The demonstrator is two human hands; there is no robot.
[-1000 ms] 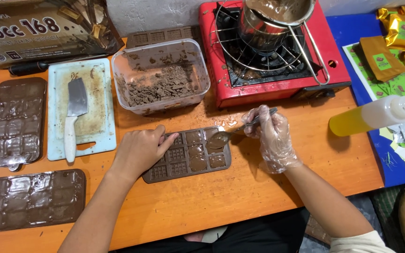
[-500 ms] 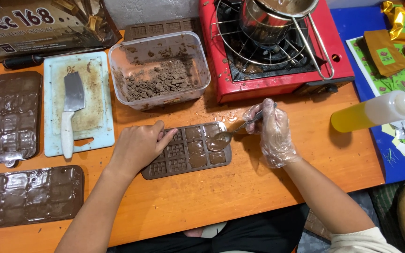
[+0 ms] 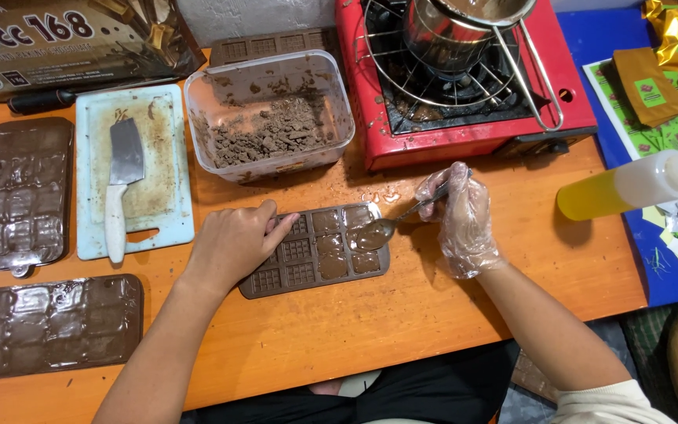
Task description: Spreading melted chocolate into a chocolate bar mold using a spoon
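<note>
Brown chocolate mould point(image 3: 315, 251) lies flat on the orange table point(image 3: 402, 330), centre of scene, just near of the clear tub of chocolate crumbs point(image 3: 270, 118). Left hand point(image 3: 233, 245) bare, palm down on the mould's left end, fingers together and curled over its far-left edge, pinning it. Right hand point(image 3: 461, 220) in a clear plastic glove, just right of the mould and off it, fingers pinched on the handle of a spoon point(image 3: 390, 224). Spoon bowl full of melted chocolate, over the mould's far-right cells. Right-side cells filled, left ones bare. Red gas stove point(image 3: 464, 86) with a metal pot point(image 3: 464, 23) far right of the mould. White cutting board point(image 3: 133, 169) with a cleaver point(image 3: 122, 180) to the left. Two filled moulds point(image 3: 49, 326) at the left edge. Yellow squeeze bottle point(image 3: 629, 184) lying on its side at right.
</note>
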